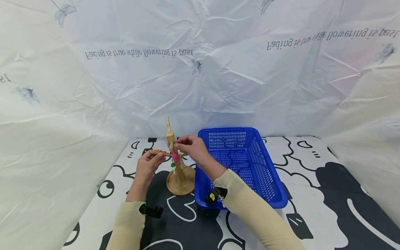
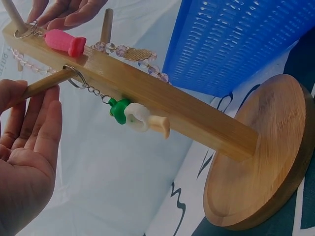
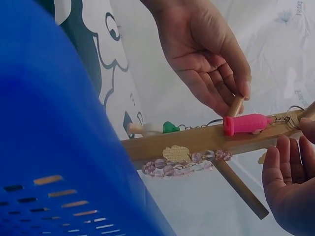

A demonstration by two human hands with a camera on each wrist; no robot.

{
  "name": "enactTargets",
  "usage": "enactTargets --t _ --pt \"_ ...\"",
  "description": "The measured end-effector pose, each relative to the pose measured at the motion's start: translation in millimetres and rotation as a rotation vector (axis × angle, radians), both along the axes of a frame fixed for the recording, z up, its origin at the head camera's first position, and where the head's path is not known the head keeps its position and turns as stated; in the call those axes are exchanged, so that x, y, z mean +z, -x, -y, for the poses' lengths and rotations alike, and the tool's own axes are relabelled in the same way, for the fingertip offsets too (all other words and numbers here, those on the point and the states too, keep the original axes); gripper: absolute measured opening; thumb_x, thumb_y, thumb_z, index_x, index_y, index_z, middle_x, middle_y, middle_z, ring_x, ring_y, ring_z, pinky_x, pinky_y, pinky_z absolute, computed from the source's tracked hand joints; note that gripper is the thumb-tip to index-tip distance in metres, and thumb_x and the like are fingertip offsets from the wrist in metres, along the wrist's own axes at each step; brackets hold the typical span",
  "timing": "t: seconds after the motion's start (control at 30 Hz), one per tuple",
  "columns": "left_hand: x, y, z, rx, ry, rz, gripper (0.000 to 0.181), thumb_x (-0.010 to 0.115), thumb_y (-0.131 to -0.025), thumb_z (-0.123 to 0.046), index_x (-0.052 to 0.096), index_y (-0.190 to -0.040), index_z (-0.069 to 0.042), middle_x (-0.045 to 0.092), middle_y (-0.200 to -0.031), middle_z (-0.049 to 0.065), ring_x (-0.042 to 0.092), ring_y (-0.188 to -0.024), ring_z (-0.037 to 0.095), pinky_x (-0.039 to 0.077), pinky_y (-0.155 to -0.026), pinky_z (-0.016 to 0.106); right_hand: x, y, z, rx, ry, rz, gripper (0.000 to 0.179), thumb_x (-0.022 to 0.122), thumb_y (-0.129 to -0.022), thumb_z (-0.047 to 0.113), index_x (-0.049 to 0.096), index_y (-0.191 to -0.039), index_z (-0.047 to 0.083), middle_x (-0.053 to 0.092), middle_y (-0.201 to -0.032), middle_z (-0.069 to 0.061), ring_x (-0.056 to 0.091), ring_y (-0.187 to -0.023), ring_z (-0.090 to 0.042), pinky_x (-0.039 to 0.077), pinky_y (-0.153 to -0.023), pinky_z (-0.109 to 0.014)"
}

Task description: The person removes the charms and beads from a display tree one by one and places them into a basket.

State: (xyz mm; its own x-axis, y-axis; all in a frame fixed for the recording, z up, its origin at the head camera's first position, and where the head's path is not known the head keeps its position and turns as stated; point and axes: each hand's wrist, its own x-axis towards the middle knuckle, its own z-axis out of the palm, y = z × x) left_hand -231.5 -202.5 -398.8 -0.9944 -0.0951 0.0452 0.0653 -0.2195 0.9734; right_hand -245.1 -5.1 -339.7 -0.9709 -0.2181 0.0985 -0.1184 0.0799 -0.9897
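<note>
A wooden stand (image 1: 179,172) with a round base and side pegs stands upright on the table. My left hand (image 1: 146,167) pinches the end of one peg (image 2: 48,82) between thumb and fingers. On this peg hangs a keychain with a green and white charm (image 2: 119,111). Higher up, my right hand (image 1: 194,150) pinches another peg (image 3: 309,113), with its thumb and fingertips by the tip. The ring of a pink charm keychain (image 3: 246,124) is around that peg, and the charm lies against the post. A pink beaded bracelet (image 3: 165,169) hangs from a further peg.
To the right of the stand, close beside its base, sits a blue perforated plastic basket (image 1: 282,201) with dark items in it. White plastic sheeting (image 1: 200,93) rises behind the table and at both sides. The tablecloth (image 1: 306,194) has black and white cartoon drawings.
</note>
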Motion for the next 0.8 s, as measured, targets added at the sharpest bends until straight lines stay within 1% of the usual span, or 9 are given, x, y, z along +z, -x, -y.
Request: enactTargets --t 0.1,0.23,0.33,0.47,0.67,0.8 --pt "0.0 0.2 0.0 -0.002 -0.002 0.003 0.022 0.059 -0.103 -0.004 0.067 -0.091 -0.022 0.075 -0.089 -0.015 0.073 -0.09 0.001 0.062 -0.088 0.016 -0.8 0.2 1.0 -0.004 0.008 -0.004 0.021 0.071 -0.096 0.013 0.072 -0.112 -0.001 0.072 -0.112 -0.018 0.07 -0.099 -0.026 0.063 -0.081 -0.03" --pt "0.4 0.3 -0.3 0.004 -0.001 0.012 0.023 0.059 -0.103 -0.004 0.067 -0.091 -0.022 0.075 -0.089 -0.014 0.073 -0.09 0.001 0.062 -0.087 0.016 -1.1 -0.9 1.6 -0.011 0.014 -0.011 0.021 0.07 -0.097 0.014 0.073 -0.11 -0.001 0.073 -0.11 -0.018 0.07 -0.102 -0.031 0.063 -0.083 -0.032" --pt "0.7 0.3 -0.7 0.004 -0.001 0.011 0.023 0.059 -0.103 -0.005 0.067 -0.091 -0.022 0.076 -0.089 -0.014 0.073 -0.09 0.001 0.062 -0.087 0.016 -1.0 -1.6 2.0 -0.019 0.021 -0.006 0.021 0.07 -0.097 0.015 0.073 -0.109 -0.002 0.073 -0.108 -0.017 0.071 -0.099 -0.029 0.064 -0.085 -0.032" --pt "0.7 0.5 -1.1 -0.004 0.002 0.007 0.023 0.06 -0.103 -0.006 0.067 -0.089 -0.023 0.076 -0.089 -0.015 0.073 -0.091 0.001 0.062 -0.088 0.016 -1.8 -1.6 2.1 -0.024 0.029 0.008 0.02 0.071 -0.096 0.014 0.074 -0.108 -0.002 0.074 -0.106 -0.016 0.071 -0.094 -0.022 0.064 -0.083 -0.034" --pt "-0.2 0.4 -0.6 -0.005 -0.001 0.0 0.025 0.06 -0.102 -0.005 0.068 -0.088 -0.024 0.076 -0.089 -0.015 0.073 -0.091 0.001 0.062 -0.088 0.016 -1.7 -2.2 2.6 -0.016 0.035 0.016 0.021 0.07 -0.097 0.014 0.074 -0.109 -0.002 0.074 -0.108 -0.017 0.07 -0.089 -0.015 0.065 -0.082 -0.034" --pt "-0.8 -0.1 -0.5 0.006 0.0 0.003 0.022 0.061 -0.102 -0.005 0.068 -0.091 -0.022 0.076 -0.089 -0.014 0.073 -0.091 0.001 0.062 -0.088 0.016 -1.4 -3.1 2.8 -0.009 0.032 0.024 0.02 0.07 -0.098 0.015 0.074 -0.109 -0.001 0.074 -0.11 -0.017 0.069 -0.087 -0.012 0.065 -0.083 -0.033"
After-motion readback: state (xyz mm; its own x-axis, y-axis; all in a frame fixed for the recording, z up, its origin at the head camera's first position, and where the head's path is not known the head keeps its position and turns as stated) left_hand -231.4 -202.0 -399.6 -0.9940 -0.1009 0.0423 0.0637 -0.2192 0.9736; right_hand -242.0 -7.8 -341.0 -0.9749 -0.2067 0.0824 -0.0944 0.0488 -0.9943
